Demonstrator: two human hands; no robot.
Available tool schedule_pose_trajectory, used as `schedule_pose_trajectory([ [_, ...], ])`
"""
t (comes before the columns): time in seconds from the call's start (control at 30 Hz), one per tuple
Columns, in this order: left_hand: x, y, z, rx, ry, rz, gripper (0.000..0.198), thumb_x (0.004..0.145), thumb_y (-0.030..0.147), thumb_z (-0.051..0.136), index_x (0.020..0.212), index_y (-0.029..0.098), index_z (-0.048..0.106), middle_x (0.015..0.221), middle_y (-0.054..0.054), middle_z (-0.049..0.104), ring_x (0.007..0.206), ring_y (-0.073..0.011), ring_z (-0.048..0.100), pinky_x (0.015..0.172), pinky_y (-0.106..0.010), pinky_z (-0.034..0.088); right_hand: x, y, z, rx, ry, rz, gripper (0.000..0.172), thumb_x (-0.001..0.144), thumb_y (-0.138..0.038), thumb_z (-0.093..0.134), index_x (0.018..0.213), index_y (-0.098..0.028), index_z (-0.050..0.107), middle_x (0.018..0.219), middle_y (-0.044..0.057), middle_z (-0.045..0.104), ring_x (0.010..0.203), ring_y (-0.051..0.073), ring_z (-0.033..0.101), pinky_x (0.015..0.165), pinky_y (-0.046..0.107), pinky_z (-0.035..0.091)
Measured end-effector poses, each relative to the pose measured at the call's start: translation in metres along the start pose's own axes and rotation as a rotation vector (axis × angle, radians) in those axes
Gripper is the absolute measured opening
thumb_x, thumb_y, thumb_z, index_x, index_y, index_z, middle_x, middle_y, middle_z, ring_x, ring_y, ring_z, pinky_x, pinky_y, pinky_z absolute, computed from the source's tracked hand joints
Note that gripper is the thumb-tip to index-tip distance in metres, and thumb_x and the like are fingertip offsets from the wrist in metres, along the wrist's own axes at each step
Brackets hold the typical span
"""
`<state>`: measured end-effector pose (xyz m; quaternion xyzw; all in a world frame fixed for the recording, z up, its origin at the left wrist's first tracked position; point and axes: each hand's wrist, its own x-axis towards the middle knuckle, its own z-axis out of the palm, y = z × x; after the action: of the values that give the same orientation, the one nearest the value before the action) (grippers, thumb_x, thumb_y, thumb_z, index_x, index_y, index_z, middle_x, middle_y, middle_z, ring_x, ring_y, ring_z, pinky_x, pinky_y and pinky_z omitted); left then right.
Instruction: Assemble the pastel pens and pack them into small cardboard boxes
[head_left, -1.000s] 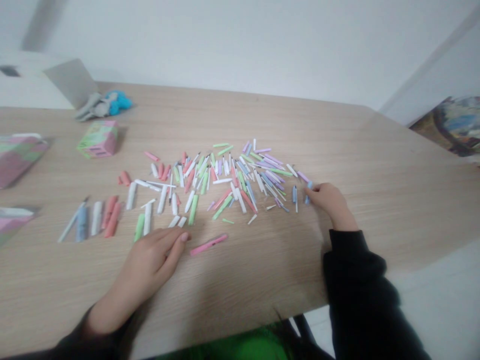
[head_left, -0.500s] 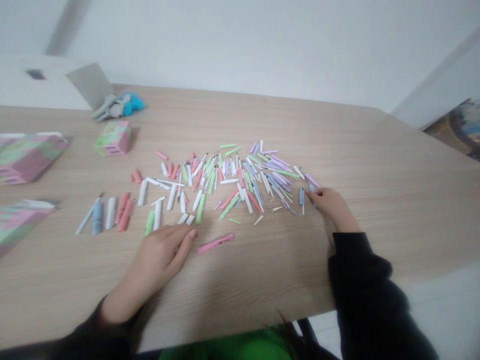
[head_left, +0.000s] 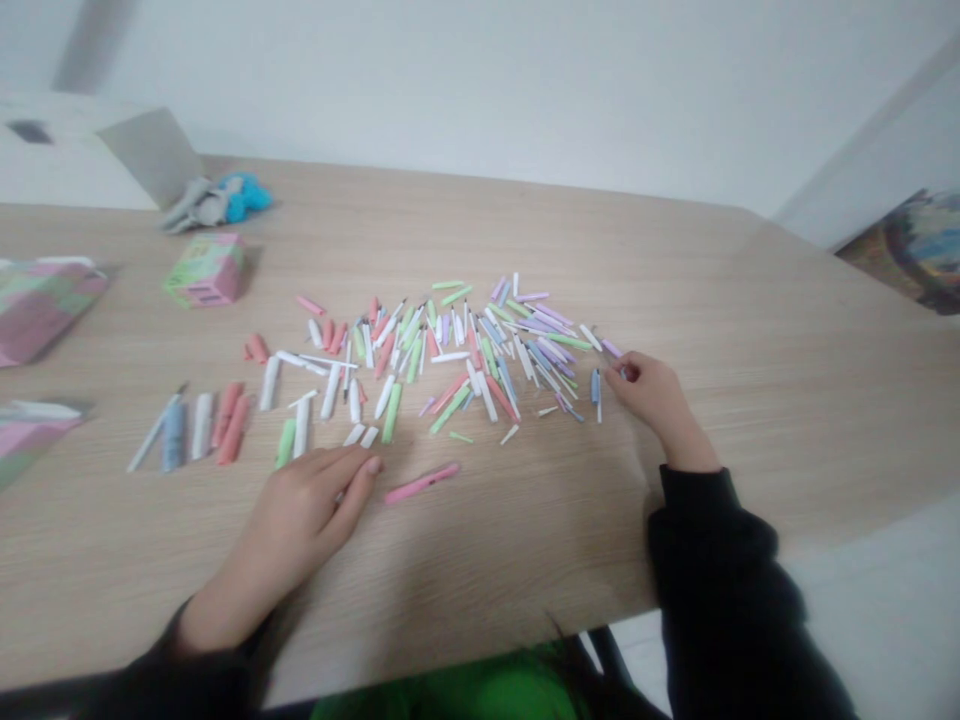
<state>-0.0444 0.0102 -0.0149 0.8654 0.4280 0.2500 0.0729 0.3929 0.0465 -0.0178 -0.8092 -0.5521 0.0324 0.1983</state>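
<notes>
My left hand (head_left: 304,510) lies on the table with its fingers stretched out and its thumb alongside. Its fingertips are beside short white caps (head_left: 361,435) and a green pen part (head_left: 286,443). A pink pen (head_left: 421,483) lies just right of that hand. My right hand (head_left: 649,395) is at the right end of a wide spread of loose pen parts (head_left: 487,365), with thumb and forefinger pinched together. What they hold, if anything, is hidden. Left of these fingertips lie a blue pen part (head_left: 595,385) and a thin white stick (head_left: 599,402).
Larger red barrels (head_left: 231,425), a white one (head_left: 202,425) and a blue one (head_left: 173,435) lie at the left. Behind them stand a pink-green box (head_left: 206,270), a grey and blue bundle (head_left: 217,200) and a white carton (head_left: 82,150). More pink-green packs (head_left: 45,310) lie at the far left.
The view has turned slightly, shifting everything a little left. My right hand's thumb and forefinger now form a rounder loop. My left hand stays resting in place.
</notes>
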Motion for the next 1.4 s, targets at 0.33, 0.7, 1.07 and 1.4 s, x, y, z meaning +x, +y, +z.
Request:
schedule_pose_trajectory([
  [0.33,0.002,-0.002,-0.001,-0.019,-0.041,-0.057,0.045,0.103,0.044,0.04,0.08,0.021,0.07,0.075,-0.004,0.077,0.066,-0.0204,0.073,0.06,-0.029,0.052,-0.021,-0.028,0.009,0.188,-0.214,-0.361,0.008,0.078,-0.024,0.067,0.077,-0.017,0.072,0.077,0.003,0.062,0.067,0.016,0.054,0.066,0.029,0.043],
  [0.7,0.002,-0.002,-0.002,-0.013,-0.068,-0.06,0.042,0.102,0.04,0.04,0.084,0.02,0.072,0.083,-0.005,0.08,0.072,-0.0225,0.075,0.066,-0.032,0.055,-0.025,-0.035,0.032,0.079,-0.213,-0.32,0.022,0.086,-0.026,0.066,0.066,-0.018,0.065,0.079,0.005,0.062,0.07,0.018,0.056,0.068,0.031,0.041],
  [1.07,0.02,0.023,0.001,-0.571,-0.242,-0.299,0.049,0.102,0.045,0.039,0.068,0.019,0.063,0.058,0.0,0.062,0.056,-0.0152,0.059,0.058,-0.027,0.045,-0.059,-0.088,0.006,0.604,-0.446,-0.531,0.019,0.093,-0.033,0.066,0.083,-0.017,0.072,0.072,0.001,0.069,0.067,0.014,0.061,0.065,0.027,0.044],
  [1.4,0.034,0.061,0.017,-0.982,-0.42,-0.338,0.042,0.1,0.044,0.047,0.07,0.017,0.058,0.062,0.001,0.057,0.057,-0.0113,0.052,0.057,-0.023,0.042,-0.108,-0.128,0.015,0.963,-0.487,-0.773,0.012,0.097,-0.024,0.065,0.088,-0.02,0.072,0.081,0.0,0.074,0.076,0.013,0.066,0.073,0.025,0.051],
])
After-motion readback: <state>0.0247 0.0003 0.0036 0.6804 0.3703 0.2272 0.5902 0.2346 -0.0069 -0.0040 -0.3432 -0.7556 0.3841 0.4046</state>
